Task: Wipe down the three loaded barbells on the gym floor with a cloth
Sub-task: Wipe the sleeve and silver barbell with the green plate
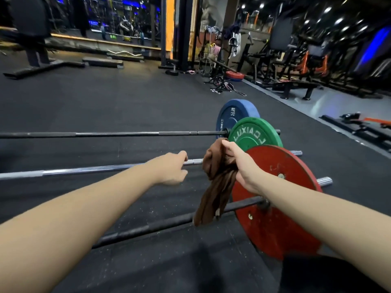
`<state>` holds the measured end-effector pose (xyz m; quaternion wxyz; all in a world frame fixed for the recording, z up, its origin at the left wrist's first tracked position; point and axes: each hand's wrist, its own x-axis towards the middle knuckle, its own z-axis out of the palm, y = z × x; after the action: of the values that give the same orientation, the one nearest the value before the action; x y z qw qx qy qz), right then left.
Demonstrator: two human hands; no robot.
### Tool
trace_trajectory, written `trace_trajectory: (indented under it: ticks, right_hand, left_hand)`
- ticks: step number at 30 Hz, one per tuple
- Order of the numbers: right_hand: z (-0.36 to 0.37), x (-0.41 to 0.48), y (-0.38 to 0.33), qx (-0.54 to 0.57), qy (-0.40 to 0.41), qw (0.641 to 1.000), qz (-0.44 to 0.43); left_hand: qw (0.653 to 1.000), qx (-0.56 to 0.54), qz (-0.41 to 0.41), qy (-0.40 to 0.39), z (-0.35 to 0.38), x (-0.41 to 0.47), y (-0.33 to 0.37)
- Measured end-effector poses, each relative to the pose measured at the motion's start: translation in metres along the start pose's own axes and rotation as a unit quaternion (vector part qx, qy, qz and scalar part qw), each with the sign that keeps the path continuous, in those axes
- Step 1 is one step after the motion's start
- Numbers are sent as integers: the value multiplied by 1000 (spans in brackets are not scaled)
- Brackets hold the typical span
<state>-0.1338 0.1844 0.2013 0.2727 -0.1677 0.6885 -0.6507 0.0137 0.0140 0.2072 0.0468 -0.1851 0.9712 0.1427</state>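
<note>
Brown cloth (218,182) bunched in right grip (243,166), fingers curled round its top, the rest hanging down in front of the near bar (169,223). The cloth sits over the right end of the bars, just beside the red plate (281,197). Left grip (171,168) reaches over the middle bar (84,171), fingers loosely curled and narrow; can't tell if it holds or touches the bar.

Three barbells lie side by side on the floor (105,98), plates at the right:
- near bar: black, red plate
- middle bar: chrome, green plate (254,134)
- far bar (105,134): black, blue plate (234,113)

The plates overlap in view, red nearest.

Floor is black rubber matting with pale specks near the red plate. A grey strip (317,102) runs along the right. Machines (296,49) and benches line the right side. Mirror wall (105,17) at back left, with a curl bar (124,52) below it. Dim room, blue lights.
</note>
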Motion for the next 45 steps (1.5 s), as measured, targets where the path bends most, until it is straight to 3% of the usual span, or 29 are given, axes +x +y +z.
trace_trajectory:
  ticks: [3, 5, 6, 8, 10, 12, 13, 15, 18, 22, 24, 26, 29, 32, 35, 39, 45]
  right_hand:
    - [-18, -4, 0, -72, 93, 992, -34]
    - [-24, -10, -8, -50, 135, 987, -72]
    - [-26, -14, -11, -18, 145, 985, -88]
    - [-34, -23, -14, 43, 153, 982, -101]
    - [-48, -34, -4, 66, 146, 982, -98]
    - [-69, -50, 15, 2, 154, 985, -73]
    - [-79, -58, 23, -78, 166, 981, -59]
    - [-94, -68, 32, -225, 185, 955, -45]
    - [-103, -73, 25, -252, 179, 951, -8]
    - [-105, -82, 8, -114, 53, 987, 99]
    - [-100, -92, 1, -70, -23, 991, 109]
    - [-89, -96, -3, -16, -37, 995, 92]
    - [-78, -95, -2, 47, -6, 998, 46]
    - [-82, -95, 7, -39, 32, 998, 31]
    - [-98, -91, 19, -188, 89, 978, 32]
    - [-118, -86, 13, -273, 156, 948, -37]
    - [-182, -72, -5, -267, 269, 918, -120]
  left_hand:
    - [996, -70, 14, -56, -6, 24, 23]
    - [969, -207, 6, -131, 2, 29, 44]
    - [938, -291, -11, -185, 10, 30, 52]
    - [840, -453, -27, -297, 27, 31, 66]
    - [744, -565, -8, -358, 41, 35, 83]
    - [686, -647, -4, -333, 51, 38, 108]
    - [682, -673, -24, -284, 54, 37, 123]
    - [714, -677, -60, -168, 61, 39, 148]
    - [804, -589, -69, -40, 73, 49, 165]
    - [814, -580, -24, 31, 54, 56, 163]
    - [814, -580, 30, 31, 44, 53, 160]
    - [811, -578, 84, 24, 40, 45, 159]
    - [880, -446, 153, 68, 46, 39, 157]
    - [900, -406, 111, 116, 55, 37, 155]
    - [926, -362, 77, 72, 69, 40, 166]
    - [920, -375, 79, 83, 73, 52, 191]
    - [911, -367, 155, 104, 74, 81, 217]
